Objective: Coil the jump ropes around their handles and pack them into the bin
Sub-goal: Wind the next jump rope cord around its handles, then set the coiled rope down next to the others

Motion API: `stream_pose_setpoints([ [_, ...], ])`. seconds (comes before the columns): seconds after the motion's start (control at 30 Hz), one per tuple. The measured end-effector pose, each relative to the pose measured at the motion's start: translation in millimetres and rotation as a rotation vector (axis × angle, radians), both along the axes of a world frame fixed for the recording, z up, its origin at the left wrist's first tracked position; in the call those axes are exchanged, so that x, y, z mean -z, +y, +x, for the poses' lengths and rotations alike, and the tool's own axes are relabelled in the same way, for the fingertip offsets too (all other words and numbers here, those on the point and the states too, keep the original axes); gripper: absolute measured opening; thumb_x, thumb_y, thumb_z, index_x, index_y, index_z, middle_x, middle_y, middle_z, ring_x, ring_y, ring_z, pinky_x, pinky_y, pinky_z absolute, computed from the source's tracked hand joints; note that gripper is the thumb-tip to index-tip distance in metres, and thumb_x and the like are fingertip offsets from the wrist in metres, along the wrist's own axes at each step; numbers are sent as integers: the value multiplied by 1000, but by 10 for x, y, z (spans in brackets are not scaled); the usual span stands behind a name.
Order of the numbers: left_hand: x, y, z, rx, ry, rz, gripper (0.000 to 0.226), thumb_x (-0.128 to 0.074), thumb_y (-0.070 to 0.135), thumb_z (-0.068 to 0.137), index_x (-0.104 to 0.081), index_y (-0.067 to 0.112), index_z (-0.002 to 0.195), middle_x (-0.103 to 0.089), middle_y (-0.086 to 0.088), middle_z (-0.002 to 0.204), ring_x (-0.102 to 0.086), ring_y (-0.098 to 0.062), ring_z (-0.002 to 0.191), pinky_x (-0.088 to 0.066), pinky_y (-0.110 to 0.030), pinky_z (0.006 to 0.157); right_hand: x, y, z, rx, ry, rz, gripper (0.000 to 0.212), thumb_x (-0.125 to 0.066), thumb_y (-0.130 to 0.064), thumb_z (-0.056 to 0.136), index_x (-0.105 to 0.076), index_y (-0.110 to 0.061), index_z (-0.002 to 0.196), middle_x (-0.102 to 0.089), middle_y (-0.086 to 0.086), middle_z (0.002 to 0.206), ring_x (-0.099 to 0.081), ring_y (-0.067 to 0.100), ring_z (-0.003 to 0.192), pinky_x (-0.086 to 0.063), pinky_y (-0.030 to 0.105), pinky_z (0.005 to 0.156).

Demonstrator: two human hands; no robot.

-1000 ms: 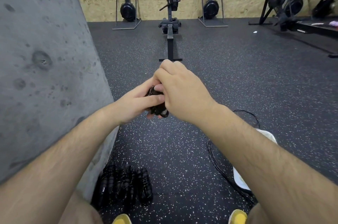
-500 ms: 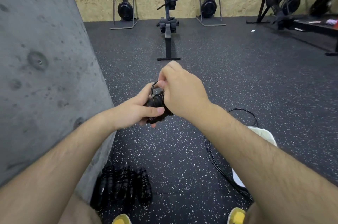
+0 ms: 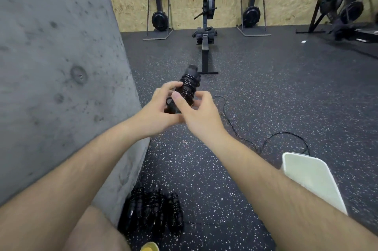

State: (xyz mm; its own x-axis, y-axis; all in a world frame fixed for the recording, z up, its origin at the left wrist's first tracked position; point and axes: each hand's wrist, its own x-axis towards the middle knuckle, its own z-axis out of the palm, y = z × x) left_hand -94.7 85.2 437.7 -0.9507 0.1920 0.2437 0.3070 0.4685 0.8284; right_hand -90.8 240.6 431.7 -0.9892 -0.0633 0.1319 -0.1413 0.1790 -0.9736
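A black jump rope [image 3: 187, 85], coiled tightly around its handles, points away from me at chest height. My left hand [image 3: 157, 111] grips the near end of the bundle from the left. My right hand [image 3: 196, 113] is on its right side, thumb up against the coils and fingers curled near them. Several coiled black ropes [image 3: 152, 211] lie on the floor by my left knee. A loose black rope [image 3: 286, 138] trails across the floor to the white bin [image 3: 313, 179] at the lower right, partly hidden by my right forearm.
A grey concrete wall [image 3: 57, 66] fills the left side. A rowing machine [image 3: 205, 31] stands straight ahead on the speckled black floor. Ski machines [image 3: 159, 11] and bikes [image 3: 343, 9] line the wooden back wall. A yellow shoe tip [image 3: 150, 247] shows at the bottom edge.
The coiled bundle has swung up and forward, now sticking out beyond my fingers. My right hand has slid off the top of it to the right side and loosened its fingers.
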Motion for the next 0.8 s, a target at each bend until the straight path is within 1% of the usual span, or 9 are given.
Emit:
stream_pose_setpoints([
  [0.1,-17,-197,76,-9,-36,3,71,-76,33,71,-48,42,135,-40,-6,137,-64,-21,109,-56,-31,93,135,-134,-86,-27,-69,-99,66,-76,-57,67,-47,-27,118,-68,-5,112,-70,13,98,-58,46,86],
  [0.17,19,-318,126,-49,-3,20,64,-74,41,75,-51,44,135,-42,-7,132,-66,-19,104,-56,-33,95,184,-210,-92,-107,-124,-177,59,-79,-41,76,-46,-24,122,-69,0,111,-72,18,98,-59,50,88],
  [0.23,108,-435,153,-81,-4,82,64,-76,39,85,-45,46,142,-44,-4,132,-68,-13,99,-55,-25,89,225,-284,-105,-187,-167,-239,56,-77,-26,85,-44,-20,130,-70,2,110,-73,20,97,-59,46,89],
  [0.33,280,-577,172,-85,-145,280,73,-68,37,91,-31,46,153,-60,1,133,-67,-11,113,-52,-26,96,328,-431,-146,-274,-230,-295,64,-76,-18,84,-43,-18,140,-69,12,118,-73,26,100,-57,44,91],
  [0.43,480,-708,201,-109,-236,461,70,-63,31,93,-31,44,154,-73,6,94,-70,-9,83,-55,-23,74,475,-609,-133,-331,-249,-290,60,-66,-3,92,-39,-18,144,-67,22,120,-73,28,94,-61,38,79],
  [0.47,568,-770,197,-121,-251,506,64,-62,25,96,-35,44,152,-73,6,92,-70,-10,79,-55,-24,70,525,-670,-126,-332,-229,-249,64,-63,-1,93,-36,-21,147,-67,21,119,-73,25,89,-62,33,73],
  [0.6,920,-995,226,-197,-292,570,54,-65,15,97,-50,44,140,-67,-4,129,-72,-17,95,-56,-27,66,827,-884,-154,-381,-70,-13,92,-69,-4,87,-22,-52,150,-57,5,132,-73,27,87,-61,39,83],
  [0.7,1256,-1159,232,-223,-307,501,53,-72,13,92,-54,42,133,-65,-4,130,-72,-21,106,-58,-33,76,1116,-1014,-221,-555,-78,106,92,-74,1,84,-28,-39,153,-61,-6,132,-69,6,92,-55,22,81],
  [0.8,1652,-1281,219,-259,-346,447,49,-73,9,91,-57,40,125,-63,-8,128,-72,-18,103,-58,-38,83,1448,-1150,-282,-582,-142,195,99,-84,-12,75,-30,-43,151,-61,-6,134,-67,13,102,-55,39,95],
])
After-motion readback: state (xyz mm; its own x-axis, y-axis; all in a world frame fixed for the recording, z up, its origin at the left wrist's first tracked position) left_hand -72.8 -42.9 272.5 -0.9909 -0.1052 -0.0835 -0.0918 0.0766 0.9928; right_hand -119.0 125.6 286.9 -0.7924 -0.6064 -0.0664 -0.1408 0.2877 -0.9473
